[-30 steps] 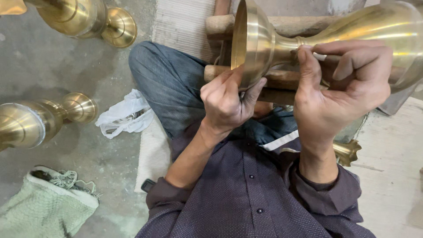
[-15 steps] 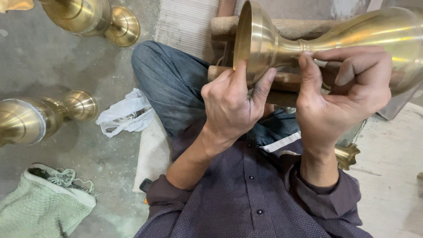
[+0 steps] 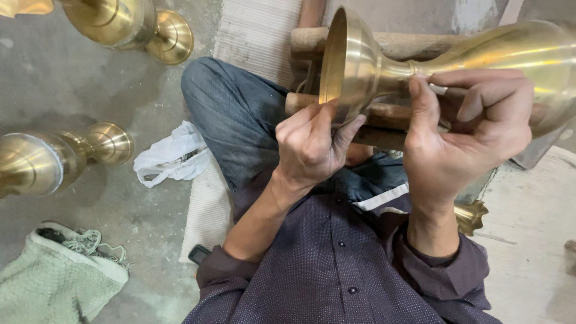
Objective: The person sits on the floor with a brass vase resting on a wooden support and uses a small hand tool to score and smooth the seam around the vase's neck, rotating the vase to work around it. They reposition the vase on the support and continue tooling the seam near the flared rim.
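A large brass vase [image 3: 372,66] lies on its side across a wooden frame [image 3: 390,45] in front of me, its flared foot to the left and its wide body to the right. My left hand [image 3: 315,147] grips the rim of the foot from below. My right hand [image 3: 468,135] wraps the narrow neck, with the thumb pressed on the neck. A small pale strip shows between its fingers; I cannot tell what it is.
Two more brass vases lie on the concrete floor, one at top left [image 3: 129,24] and one at mid left [image 3: 57,159]. A white rag [image 3: 171,159], a green cloth bag [image 3: 54,279] and a woven mat [image 3: 255,30] are nearby. A small brass piece [image 3: 471,216] sits by my right forearm.
My left hand has slid up along the foot's rim. The right hand has shifted slightly on the neck. The vase stays on the frame.
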`<state>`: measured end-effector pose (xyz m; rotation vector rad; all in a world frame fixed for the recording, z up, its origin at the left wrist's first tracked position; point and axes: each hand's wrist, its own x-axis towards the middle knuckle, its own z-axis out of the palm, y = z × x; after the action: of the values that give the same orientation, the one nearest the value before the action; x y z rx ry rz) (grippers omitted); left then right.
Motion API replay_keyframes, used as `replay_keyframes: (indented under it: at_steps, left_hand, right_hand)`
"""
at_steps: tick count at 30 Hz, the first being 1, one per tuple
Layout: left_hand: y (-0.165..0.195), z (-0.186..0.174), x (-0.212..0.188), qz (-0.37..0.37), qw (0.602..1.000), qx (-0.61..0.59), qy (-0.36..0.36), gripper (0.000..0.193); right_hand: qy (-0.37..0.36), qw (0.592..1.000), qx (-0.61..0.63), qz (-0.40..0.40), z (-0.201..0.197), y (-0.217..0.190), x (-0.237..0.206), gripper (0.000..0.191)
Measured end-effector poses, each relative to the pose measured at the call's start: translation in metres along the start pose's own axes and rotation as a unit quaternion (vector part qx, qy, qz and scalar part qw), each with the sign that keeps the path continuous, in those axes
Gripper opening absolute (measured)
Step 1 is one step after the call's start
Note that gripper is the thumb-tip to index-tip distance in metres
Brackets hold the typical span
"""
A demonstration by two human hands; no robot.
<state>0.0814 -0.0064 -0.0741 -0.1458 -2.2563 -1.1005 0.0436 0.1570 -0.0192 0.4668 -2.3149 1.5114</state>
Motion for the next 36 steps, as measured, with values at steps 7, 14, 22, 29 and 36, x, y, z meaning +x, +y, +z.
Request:
replay_keyframes:
  at_steps: [7,14,22,29,36]
  left_hand:
    - [0.02,-0.005,0.014,-0.047,0.999,0.021,-0.014,0.037]
    - [0.032,-0.007,0.031,-0.114,0.993,-0.004,-0.039,0.033]
    - [0.011,-0.011,0.015,-0.034,0.999,-0.018,-0.019,0.042]
    - [-0.007,-0.001,-0.004,0.021,1.0,0.018,0.013,0.034]
    - [0.008,-0.01,0.006,-0.007,0.999,0.028,-0.023,0.031]
  right_hand:
    - [0.008,1.0,0.003,-0.004,0.001,-0.002,0.0,0.044]
    - [0.001,1.0,0.005,-0.006,0.0,-0.001,-0.001,0.043]
    - [0.011,1.0,-0.028,0.005,0.0,-0.001,0.003,0.04]
    - [-0.001,1.0,-0.004,0.001,0.001,-0.005,0.004,0.045]
    - [-0.002,1.0,-0.01,-0.011,-0.001,-0.004,0.003,0.044]
